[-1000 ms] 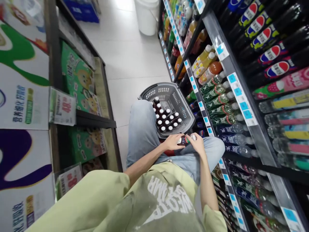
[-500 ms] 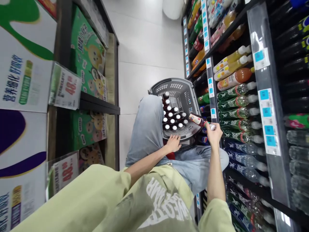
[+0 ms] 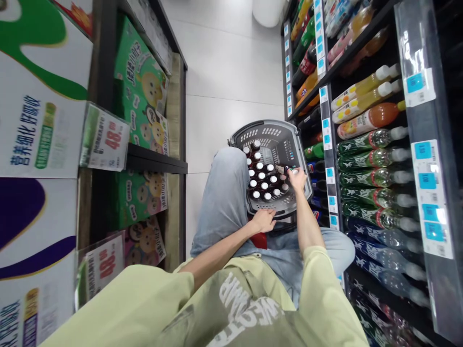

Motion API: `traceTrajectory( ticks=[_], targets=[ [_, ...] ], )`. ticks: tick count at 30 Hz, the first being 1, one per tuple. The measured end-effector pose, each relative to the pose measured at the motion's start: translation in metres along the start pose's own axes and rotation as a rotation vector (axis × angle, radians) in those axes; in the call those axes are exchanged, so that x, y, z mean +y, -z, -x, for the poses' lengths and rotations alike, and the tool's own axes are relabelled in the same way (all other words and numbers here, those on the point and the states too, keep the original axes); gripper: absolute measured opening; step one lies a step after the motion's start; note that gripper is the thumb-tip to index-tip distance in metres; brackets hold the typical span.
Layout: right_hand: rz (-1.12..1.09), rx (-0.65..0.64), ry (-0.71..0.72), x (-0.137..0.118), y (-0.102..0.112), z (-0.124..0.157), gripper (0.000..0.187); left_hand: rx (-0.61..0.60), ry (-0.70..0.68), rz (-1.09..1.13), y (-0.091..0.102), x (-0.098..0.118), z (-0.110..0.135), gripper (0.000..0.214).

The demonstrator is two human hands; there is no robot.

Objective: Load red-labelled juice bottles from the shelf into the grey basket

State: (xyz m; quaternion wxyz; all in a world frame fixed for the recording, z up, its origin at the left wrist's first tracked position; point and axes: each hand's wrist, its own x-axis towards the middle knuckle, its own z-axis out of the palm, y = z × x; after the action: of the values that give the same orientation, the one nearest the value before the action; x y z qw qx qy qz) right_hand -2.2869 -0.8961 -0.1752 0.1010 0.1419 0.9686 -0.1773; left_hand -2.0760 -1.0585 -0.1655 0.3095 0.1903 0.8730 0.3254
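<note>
Nearest, at 6 o'clock: pale green shirt (image 3: pixel 231 308) with white lettering, both forearms running out of it toward 12.

Left hand (image 3: pixel 263 221) rests with fingers loosely curled on the near rim of the grey basket (image 3: pixel 271 132), at the person's knee; nothing visibly in it. A red object (image 3: pixel 259 239) sits just under it, at 6 of the hand; can't tell what it is.

Right hand (image 3: pixel 297 179) is further out, at 1 o'clock of the left hand, well apart from it. It's closed around the small dark bottle (image 3: pixel 285 169) with a white cap, held roughly level over the basket's right side, base end pointing to 9.

Basket stands on the floor between the person's jeans (image 3: pixel 222 197) and the drinks shelf. Inside: rows of white-capped bottles (image 3: pixel 261 180) standing upright, packed in the left-centre part. Held bottle is just at 3 o'clock of that group, above them; contact not discernible.

At 3 o'clock: shelf racks (image 3: pixel 327 144) with blue price tags, green bottles (image 3: pixel 365 164) lying cap-outward, yellow and orange drinks above them.

At 9 o'clock: shelving with green cartons (image 3: pixel 141 101) and a price card (image 3: pixel 104 140) reading 48.

Far, at 12: white tiled floor (image 3: pixel 231 77), a white bucket (image 3: pixel 267 9) at the top edge.
</note>
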Motion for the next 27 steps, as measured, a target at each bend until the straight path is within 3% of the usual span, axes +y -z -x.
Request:
traceTrajectory(
  ticks=[8, 15, 17, 22, 27],
  targets=[
    [0.059, -0.047, -0.122, -0.005, -0.038, -0.006, 0.045, -0.069, -0.040, -0.039, 0.007, 0.005, 0.010, 0.039],
    [0.113, -0.117, -0.181, -0.002, -0.062, -0.004, 0.046, -0.153, -0.074, -0.059, 0.007, 0.003, 0.010, 0.046],
    [0.119, -0.139, -0.185, -0.002, -0.068, -0.003, 0.046, -0.157, -0.091, -0.051, -0.001, 0.001, 0.013, 0.058],
    [0.128, -0.187, -0.178, -0.008, -0.082, -0.002, 0.046, -0.170, -0.146, -0.136, -0.032, -0.002, 0.025, 0.130],
    [0.162, -0.241, -0.150, -0.011, -0.087, -0.006, 0.045, -0.201, -0.137, -0.232, -0.046, -0.001, 0.029, 0.131]
  ],
)
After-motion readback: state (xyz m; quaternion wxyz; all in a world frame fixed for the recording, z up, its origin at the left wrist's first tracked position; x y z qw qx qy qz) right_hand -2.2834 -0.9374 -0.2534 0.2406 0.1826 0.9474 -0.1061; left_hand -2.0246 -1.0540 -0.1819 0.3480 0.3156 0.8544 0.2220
